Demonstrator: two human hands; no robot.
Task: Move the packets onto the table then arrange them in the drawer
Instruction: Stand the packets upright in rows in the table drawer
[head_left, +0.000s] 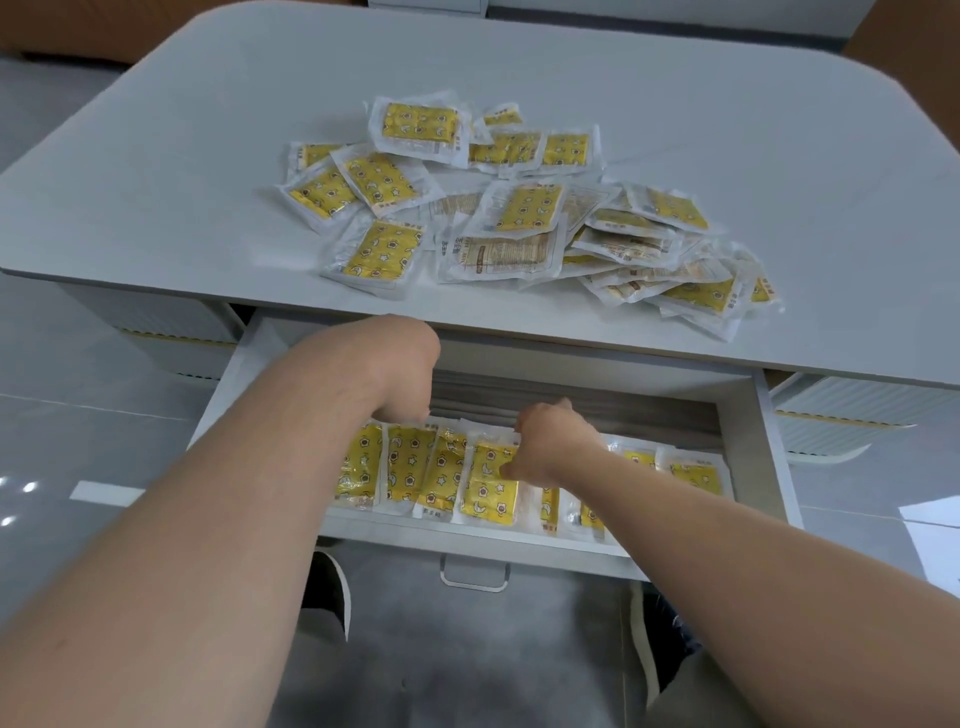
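drawer (467, 543) stands pulled out under the bench (208, 156), its handle (474, 577) toward the person. inside, a row (410, 462) of yellow packets leans side by side along the front wall, some overlapping. left grip (400, 364) is bent down over the left end of the row; its fingers are hidden, so i cannot tell whether it holds anything. right grip (550, 441) is clamped on one packet (488, 493) mid-row, thumb on its face and fingers at its top edge. on the bench lies a loose heap (519, 218) of more packets, some face down with pale printed backs.
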